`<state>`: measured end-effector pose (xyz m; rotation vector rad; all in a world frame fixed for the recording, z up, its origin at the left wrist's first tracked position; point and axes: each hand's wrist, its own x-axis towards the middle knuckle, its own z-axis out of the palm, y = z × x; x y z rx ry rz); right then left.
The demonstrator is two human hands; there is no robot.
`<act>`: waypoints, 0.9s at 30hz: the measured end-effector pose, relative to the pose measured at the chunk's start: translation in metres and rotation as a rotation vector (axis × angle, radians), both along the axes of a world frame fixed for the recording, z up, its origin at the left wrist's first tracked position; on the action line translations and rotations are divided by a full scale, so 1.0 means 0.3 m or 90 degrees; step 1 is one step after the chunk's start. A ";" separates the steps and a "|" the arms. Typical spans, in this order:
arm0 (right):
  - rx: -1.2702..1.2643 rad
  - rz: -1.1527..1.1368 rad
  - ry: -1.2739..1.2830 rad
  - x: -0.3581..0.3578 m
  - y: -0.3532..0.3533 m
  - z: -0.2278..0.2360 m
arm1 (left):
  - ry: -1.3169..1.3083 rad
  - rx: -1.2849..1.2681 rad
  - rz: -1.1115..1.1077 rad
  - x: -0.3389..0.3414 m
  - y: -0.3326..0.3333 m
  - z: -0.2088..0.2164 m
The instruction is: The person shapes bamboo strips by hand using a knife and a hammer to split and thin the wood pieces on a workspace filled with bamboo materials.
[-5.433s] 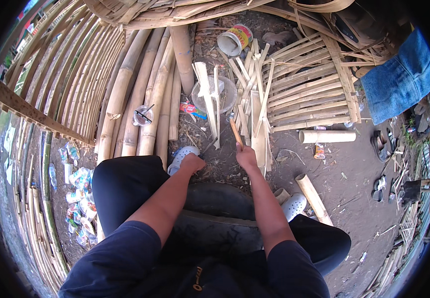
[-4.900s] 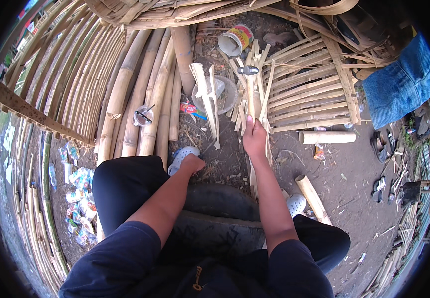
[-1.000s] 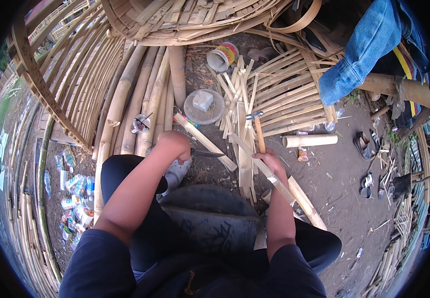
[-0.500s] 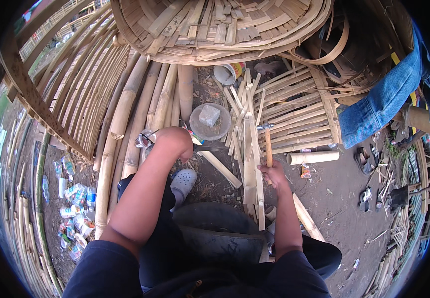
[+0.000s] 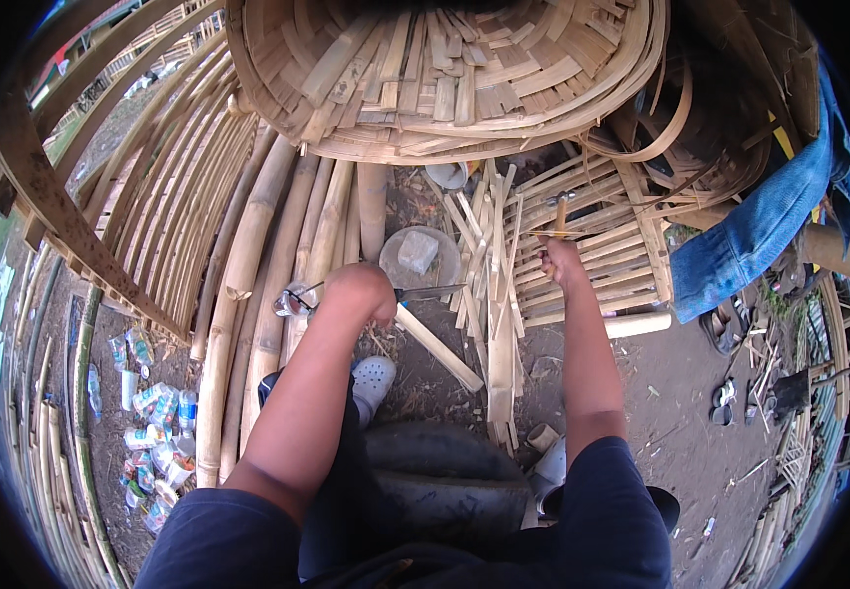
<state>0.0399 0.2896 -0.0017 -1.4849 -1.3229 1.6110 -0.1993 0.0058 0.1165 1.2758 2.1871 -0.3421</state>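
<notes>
My left hand (image 5: 364,296) is closed around the handle of a knife, partly hidden by my wrist. Its dark blade (image 5: 433,293) points right, toward a heap of split bamboo strips (image 5: 494,265). In my right hand (image 5: 559,260), held farther forward, is a hammer (image 5: 560,211) with a wooden handle and a small metal head. It is over a slatted bamboo panel (image 5: 597,250). Beyond my left hand, a pale block (image 5: 417,252) sits on a round grey base (image 5: 394,270). A split bamboo piece (image 5: 440,350) slants across the ground below the blade.
A large woven bamboo basket (image 5: 445,128) fills the far side. Bamboo poles (image 5: 248,245) and a slatted frame (image 5: 131,196) stand left, near scattered plastic cups and bottles (image 5: 160,412). Blue denim (image 5: 754,216) hangs at right, above sandals (image 5: 724,393). A dark rounded seat-like object (image 5: 445,471) is between my legs.
My right hand has moved forward and slightly right with the hammer, from beside the strips to over the slatted panel. My left hand keeps the knife, and the view has tilted slightly upward.
</notes>
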 end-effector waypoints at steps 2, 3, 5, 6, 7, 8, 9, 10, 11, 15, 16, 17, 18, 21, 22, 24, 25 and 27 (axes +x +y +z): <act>-0.032 0.008 -0.068 0.033 -0.092 -0.070 | -0.008 0.006 -0.005 0.002 0.006 0.004; -0.058 0.030 -0.103 0.049 -0.148 -0.099 | -0.013 0.003 0.000 0.004 0.009 0.006; -0.077 0.053 -0.154 0.074 -0.273 -0.193 | -0.026 -0.010 0.009 0.013 0.015 0.010; -0.065 0.053 -0.169 0.082 -0.331 -0.260 | -0.043 -0.027 0.012 0.021 0.020 0.015; -0.055 0.055 -0.183 0.092 -0.385 -0.325 | -0.035 -0.053 0.004 0.036 0.022 0.034; -0.058 0.088 -0.210 0.117 -0.427 -0.389 | -0.028 -0.077 -0.008 0.056 0.027 0.056; -0.062 0.121 -0.237 0.139 -0.466 -0.451 | -0.021 -0.102 -0.020 0.067 0.034 0.060; -0.065 0.179 -0.256 0.140 -0.508 -0.489 | -0.036 -0.082 -0.011 0.061 0.027 0.050; -0.041 0.223 -0.316 0.142 -0.550 -0.525 | -0.032 -0.087 -0.012 0.061 0.027 0.045; 0.059 0.450 -0.519 0.166 -0.640 -0.641 | -0.053 -0.048 -0.045 0.075 0.043 0.039; 0.103 0.500 -0.548 0.141 -0.672 -0.649 | -0.044 -0.049 -0.041 0.074 0.038 0.046; 0.147 0.547 -0.579 0.110 -0.704 -0.635 | -0.038 -0.048 -0.041 0.073 0.037 0.046; 0.115 0.558 -0.601 0.079 -0.736 -0.620 | -0.032 -0.051 -0.035 0.068 0.035 0.043; 0.184 0.626 -0.664 0.056 -0.832 -0.657 | -0.024 -0.047 -0.034 0.075 0.047 0.043; 0.214 0.666 -0.675 0.049 -0.866 -0.672 | -0.022 -0.045 -0.031 0.074 0.043 0.044; 0.195 0.755 -0.685 0.068 -0.899 -0.725 | -0.020 -0.037 -0.045 0.093 0.056 0.050; 0.189 0.804 -0.685 0.063 -0.907 -0.743 | -0.015 -0.034 -0.050 0.100 0.053 0.059; -0.074 0.794 -0.665 0.015 -0.916 -0.673 | -0.003 -0.031 -0.054 0.086 0.039 0.041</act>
